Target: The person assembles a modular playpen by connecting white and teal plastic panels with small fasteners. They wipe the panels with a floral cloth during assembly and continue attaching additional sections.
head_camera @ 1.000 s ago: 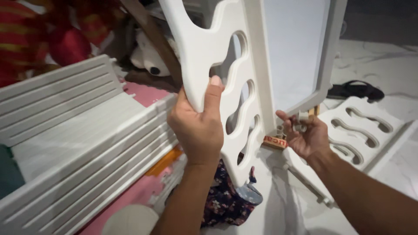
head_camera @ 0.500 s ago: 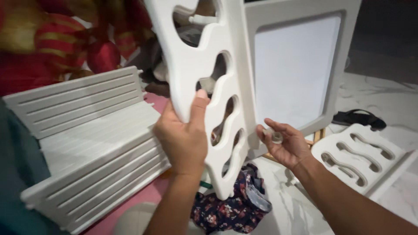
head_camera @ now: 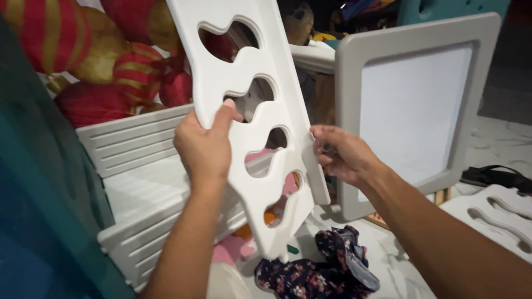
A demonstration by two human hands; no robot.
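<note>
Fabric [head_camera: 316,271], dark and floral, lay nearest at 6 o'clock. Your left hand [head_camera: 205,147] was clamped on the white cut-out panel [head_camera: 260,111] at centre; your right hand [head_camera: 341,152], fingers curled together, touched its 3 o'clock edge. Farther at 2 o'clock stood a grey-framed board [head_camera: 415,94].

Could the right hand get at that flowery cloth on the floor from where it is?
Probably yes. The right hand sits at the white panel's edge, and the flowery cloth lies just below it with nothing between them.
</note>
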